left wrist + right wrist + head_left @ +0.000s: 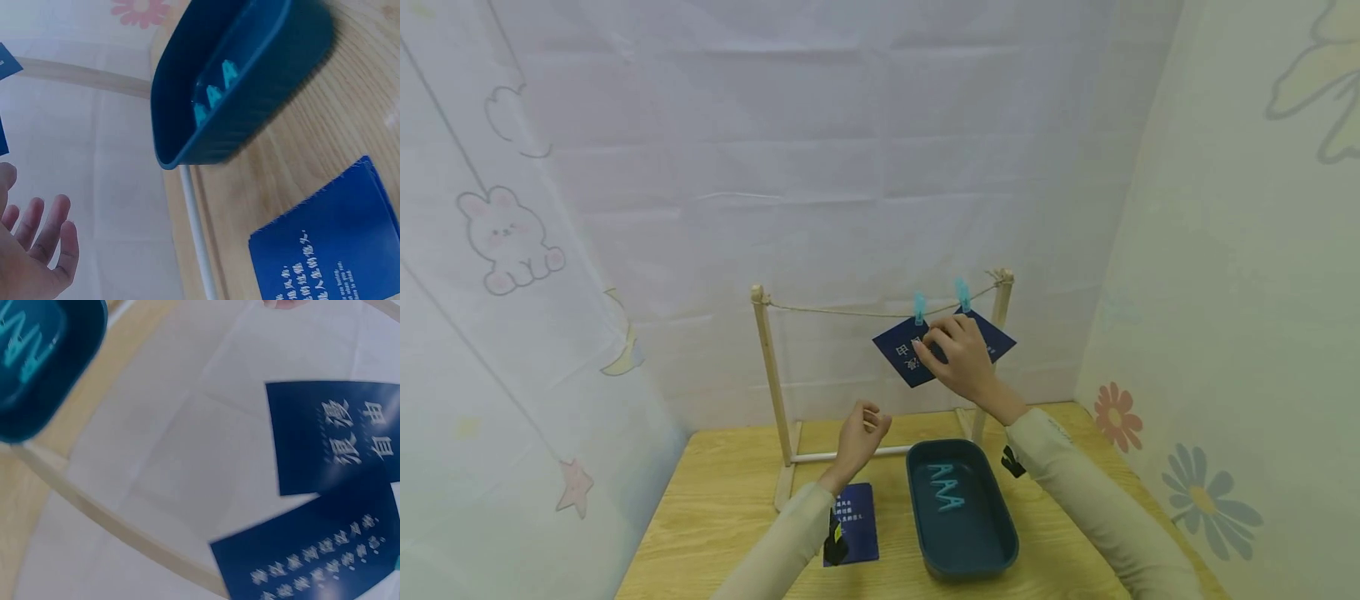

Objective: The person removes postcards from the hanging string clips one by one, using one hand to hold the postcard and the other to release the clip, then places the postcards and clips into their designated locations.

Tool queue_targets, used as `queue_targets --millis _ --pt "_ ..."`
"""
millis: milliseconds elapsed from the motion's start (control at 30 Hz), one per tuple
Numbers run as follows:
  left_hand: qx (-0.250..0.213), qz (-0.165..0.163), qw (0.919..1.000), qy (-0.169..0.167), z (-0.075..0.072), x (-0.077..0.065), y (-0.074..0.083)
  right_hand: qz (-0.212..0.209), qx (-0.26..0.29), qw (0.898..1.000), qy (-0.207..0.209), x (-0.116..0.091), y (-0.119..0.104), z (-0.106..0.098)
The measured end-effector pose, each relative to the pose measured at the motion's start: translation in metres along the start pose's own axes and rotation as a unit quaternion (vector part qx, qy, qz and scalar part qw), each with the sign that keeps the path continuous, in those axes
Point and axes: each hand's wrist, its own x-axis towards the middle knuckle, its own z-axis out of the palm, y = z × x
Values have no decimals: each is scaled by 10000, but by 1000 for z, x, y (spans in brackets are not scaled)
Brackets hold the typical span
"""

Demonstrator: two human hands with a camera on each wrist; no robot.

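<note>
Two dark blue cards with white writing, a left card (897, 348) and a right card (997, 337), hang by their corners from a rope (831, 312). A light blue clothespin (920, 308) clips the left card, and another clothespin (963, 295) clips the right one. My right hand (958, 357) is in front of the cards, fingers loosely bent, overlapping both in the head view. Lower and to the left, my left hand (859, 440) hovers with nothing in it; its fingers (47, 240) are relaxed and spread in the left wrist view.
The rope runs between two wooden posts (770, 375) joined by a white bar (816, 457) near the table. A dark teal bin (1011, 542) holds several light blue clothespins (946, 487). Left of it lies a stack of blue cards (859, 525). Cloth walls enclose the wooden table (700, 508).
</note>
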Motion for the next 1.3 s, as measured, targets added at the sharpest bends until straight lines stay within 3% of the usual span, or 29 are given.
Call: queue_targets --millis 233,467,833,1000,1300 --pt "-67 168 9998 38 3 16 14 -13 -615 9976 -315 32 10 -15" --pt "-190 39 9998 52 10 25 25 126 -852 9932 -779 53 20 -15" --pt "-98 -344 9993 -89 26 33 59 577 -1398 9671 -2044 59 19 -12" --pt "-53 -375 9993 7 29 37 64 623 -1456 9645 -2113 60 16 -12" --pt "-75 35 9993 360 31 40 65 927 -1186 9647 -2158 62 14 -13"
